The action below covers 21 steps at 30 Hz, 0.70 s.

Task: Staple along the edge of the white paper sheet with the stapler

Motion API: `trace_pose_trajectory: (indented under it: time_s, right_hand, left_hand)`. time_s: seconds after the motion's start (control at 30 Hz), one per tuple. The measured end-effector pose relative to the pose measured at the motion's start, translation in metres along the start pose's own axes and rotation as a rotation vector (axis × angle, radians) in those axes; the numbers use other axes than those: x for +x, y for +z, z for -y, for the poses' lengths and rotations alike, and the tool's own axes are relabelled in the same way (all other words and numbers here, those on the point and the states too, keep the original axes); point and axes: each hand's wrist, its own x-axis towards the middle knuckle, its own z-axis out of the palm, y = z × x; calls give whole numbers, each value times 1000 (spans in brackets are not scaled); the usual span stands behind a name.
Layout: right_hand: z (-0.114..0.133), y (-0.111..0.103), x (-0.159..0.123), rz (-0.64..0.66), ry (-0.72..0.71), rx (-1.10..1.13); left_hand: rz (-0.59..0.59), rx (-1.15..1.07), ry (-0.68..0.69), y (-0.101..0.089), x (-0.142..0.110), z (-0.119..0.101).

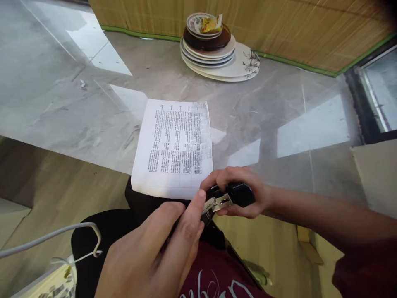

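A black stapler [242, 194] with a shiny metal front end is held between my two hands, above my lap. My right hand [259, 190] is wrapped round its black body from the right. On the other side, my left hand [161, 248] grips the stapler's near part, with thumb and forefinger close to the metal end. Much of what lies inside the left hand is hidden. Just beyond my hands lies a stack of printed paper [173, 140], its near edge reaching past the table edge.
A marble-look table [248, 107] spreads ahead. At the back stands a pile of plates [211, 68] topped by a yellow wrapper [211, 25]. A white cable-like loop [62, 236] hangs at lower left, near a container with paper scraps [58, 285].
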Motion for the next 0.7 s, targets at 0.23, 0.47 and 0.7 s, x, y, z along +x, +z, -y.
trace_pose_trajectory:
  time_s: [0.23,0.47,0.7]
  right_hand:
    - [0,-1,0,14,18,-6]
    - [-3,-2,-1,33,19,-38]
    - [-5,-1,-3,24,5,-28]
  left_hand:
    - [32,47,45,3,2,-9]
    - [9,24,-33,4,-4,-10]
    - [5,-34,-93,8,-6,-16]
